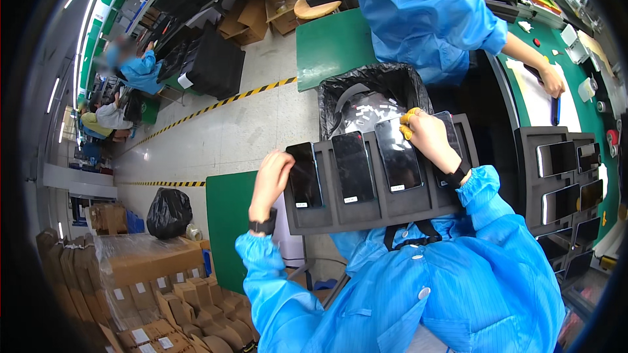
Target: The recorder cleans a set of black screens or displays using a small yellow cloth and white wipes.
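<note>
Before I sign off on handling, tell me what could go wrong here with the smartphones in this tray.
The right hand is at the third smartphone from the left, close to the bag-lined bin, so a slip might drop something in. The left hand shows no yellow finger cots like the right's, so bare fingertips could smudge the leftmost smartphone. The support under the black foam tray is hidden; if unsteady, it might tip.

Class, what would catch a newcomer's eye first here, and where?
Probably the black tray at centre, holding four dark phones, with the left hand at its left end and the yellow-tipped right hand at the third phone from the left. Next, the black-lined bin just beyond, then striped floor tape farther left.
</note>
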Available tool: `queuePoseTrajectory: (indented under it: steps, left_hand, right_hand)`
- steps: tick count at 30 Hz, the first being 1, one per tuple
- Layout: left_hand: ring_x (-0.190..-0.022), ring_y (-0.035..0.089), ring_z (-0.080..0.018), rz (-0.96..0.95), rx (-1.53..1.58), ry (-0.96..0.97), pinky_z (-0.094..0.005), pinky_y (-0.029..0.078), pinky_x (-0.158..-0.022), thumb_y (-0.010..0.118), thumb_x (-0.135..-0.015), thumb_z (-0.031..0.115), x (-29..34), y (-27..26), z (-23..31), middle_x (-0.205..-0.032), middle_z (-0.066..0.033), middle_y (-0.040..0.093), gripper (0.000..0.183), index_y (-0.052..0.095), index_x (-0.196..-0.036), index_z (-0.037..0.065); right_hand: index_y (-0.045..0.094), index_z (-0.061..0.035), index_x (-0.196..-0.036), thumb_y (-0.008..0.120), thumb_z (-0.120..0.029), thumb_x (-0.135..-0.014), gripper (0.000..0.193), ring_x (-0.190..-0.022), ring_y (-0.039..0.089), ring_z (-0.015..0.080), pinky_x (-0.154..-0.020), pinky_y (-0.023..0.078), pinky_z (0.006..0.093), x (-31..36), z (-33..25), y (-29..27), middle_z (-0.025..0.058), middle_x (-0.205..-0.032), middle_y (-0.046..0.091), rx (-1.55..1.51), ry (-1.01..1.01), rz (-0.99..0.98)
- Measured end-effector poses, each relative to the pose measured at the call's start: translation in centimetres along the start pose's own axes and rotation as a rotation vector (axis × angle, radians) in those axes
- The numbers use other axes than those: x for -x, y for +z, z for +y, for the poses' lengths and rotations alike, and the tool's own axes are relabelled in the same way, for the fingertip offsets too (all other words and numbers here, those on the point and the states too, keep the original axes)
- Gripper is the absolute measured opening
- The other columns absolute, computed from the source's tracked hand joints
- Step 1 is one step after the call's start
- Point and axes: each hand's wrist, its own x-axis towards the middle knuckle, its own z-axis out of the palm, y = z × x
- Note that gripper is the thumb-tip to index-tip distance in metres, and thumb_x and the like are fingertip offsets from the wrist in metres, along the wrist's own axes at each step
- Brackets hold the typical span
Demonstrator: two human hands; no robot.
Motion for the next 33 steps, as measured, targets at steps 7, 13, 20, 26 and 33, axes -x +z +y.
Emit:
queuePoseTrajectory:
  steps: [7, 13, 20, 26, 33]
  left_hand:
    - [-0.077, 0.059, -0.0264, -0.01, 0.214, -0.159, -0.0322, 0.047, -0.07, 0.06, -0.078, -0.01, 3.4, -10.7, 11.4, -0.084, -0.0128, 0.059, 0.011, 0.058, -0.085, -0.002]
    - [-0.091, 0.058, -0.027, -0.56, 0.532, 0.075, -0.0347, 0.048, -0.081, 0.061, -0.086, 0.002, -3.0, -7.4, 12.7, -0.096, -0.0122, 0.057, 0.008, 0.059, -0.093, -0.001]
    - [-0.106, 0.058, -0.033, -0.264, 0.244, 0.32, -0.0387, 0.048, -0.09, 0.06, -0.086, 0.006, -9.7, 6.5, 5.8, -0.113, -0.0142, 0.061, 0.008, 0.058, -0.091, 0.002]
    - [-0.094, 0.059, -0.031, -0.204, 0.109, 0.298, -0.0387, 0.05, -0.081, 0.059, -0.081, 0.003, -9.0, 7.7, 6.0, -0.096, -0.011, 0.06, 0.011, 0.06, -0.093, 0.004]
    - [-0.09, 0.059, -0.0321, -0.348, 0.054, 0.182, -0.0398, 0.05, -0.076, 0.055, -0.076, -0.004, -5.0, 0.4, 12.4, -0.095, -0.0118, 0.055, 0.033, 0.06, -0.108, 0.005]
  right_hand:
    - [0.068, -0.006, -0.091, 0.07, -0.02, -0.08, 0.018, -0.076, 0.066, 0.0311, -0.067, 0.053, 0.0404, -0.1, 0.8, 0.1, 0.012, -0.093, 0.065, -0.025, 0.092, 0.049]
    - [0.067, -0.0056, -0.086, 0.067, -0.016, -0.081, 0.012, -0.076, 0.064, 0.0326, -0.067, 0.051, 0.0401, 0.0, 0.5, 0.3, 0.0129, -0.083, 0.064, -0.072, -0.008, 0.066]
    - [0.064, -0.0059, -0.093, 0.067, -0.007, -0.081, 0.012, -0.085, 0.065, 0.028, -0.074, 0.052, 0.0354, 3.7, -3.4, -4.0, 0.0108, -0.089, 0.066, -0.607, -0.187, -0.233]
    - [0.063, -0.0049, -0.099, 0.068, -0.011, -0.085, 0.016, -0.083, 0.065, 0.0278, -0.073, 0.052, 0.0333, 5.8, -4.3, -13.4, 0.0099, -0.09, 0.064, -0.698, -0.202, -0.312]
    - [0.063, 0.0, -0.113, 0.062, -0.006, -0.083, 0.03, -0.088, 0.064, 0.0325, -0.078, 0.051, 0.0376, 2.5, 5.6, -10.8, 0.0177, -0.097, 0.065, -0.166, 0.174, -0.121]
